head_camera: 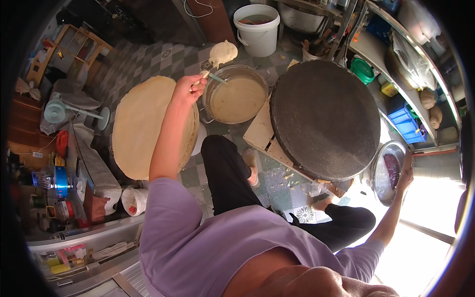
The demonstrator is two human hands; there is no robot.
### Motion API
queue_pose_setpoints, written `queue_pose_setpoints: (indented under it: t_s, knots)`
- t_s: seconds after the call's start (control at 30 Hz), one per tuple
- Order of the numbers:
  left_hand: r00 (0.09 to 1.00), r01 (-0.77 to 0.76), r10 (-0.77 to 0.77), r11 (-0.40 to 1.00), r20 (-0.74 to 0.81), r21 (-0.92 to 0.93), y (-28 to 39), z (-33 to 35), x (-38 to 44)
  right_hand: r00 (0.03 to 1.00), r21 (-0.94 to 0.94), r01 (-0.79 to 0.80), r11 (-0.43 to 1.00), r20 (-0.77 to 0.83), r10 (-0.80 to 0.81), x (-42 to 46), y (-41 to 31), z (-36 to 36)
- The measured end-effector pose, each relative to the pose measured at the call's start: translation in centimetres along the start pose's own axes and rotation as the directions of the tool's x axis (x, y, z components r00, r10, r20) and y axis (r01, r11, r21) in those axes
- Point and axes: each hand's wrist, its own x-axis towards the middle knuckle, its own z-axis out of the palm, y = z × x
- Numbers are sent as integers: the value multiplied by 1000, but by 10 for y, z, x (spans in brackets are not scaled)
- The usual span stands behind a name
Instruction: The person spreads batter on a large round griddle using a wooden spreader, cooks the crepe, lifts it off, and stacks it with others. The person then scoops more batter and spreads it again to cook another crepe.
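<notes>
My left hand is closed around the pale handle of a utensil. Its greenish shaft points into a metal pot of batter. Just beyond the hand is a rounded, batter-coated lump or scoop; how it joins the utensil is unclear. Under my left forearm lies a stack of large thin flatbreads. A big round black griddle stands to the right of the pot, its surface bare. At far right, my right hand is at the rim of a metal basin holding a dark red item; its grip is unclear.
A white bucket stands behind the pot. Shelves with a blue crate and a green tub line the right side. On the left are a standing fan and a cluttered counter. Scraps lie on the tiled floor.
</notes>
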Motion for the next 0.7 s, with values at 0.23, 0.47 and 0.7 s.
queue_pose_setpoints:
  t_s: [0.23,0.47,0.7]
  knots:
    - [992,-103,115,976,-56,190,22,13,-9,994,-219,45,975,110,-21,-16,-27,2]
    - [991,-128,133,980,-24,149,31,9,-2,999,-495,27,869,-10,-37,-36,-77,-3]
    - [997,-67,61,985,39,161,36,-6,-15,987,-115,78,990,151,-61,-45,-142,-8]
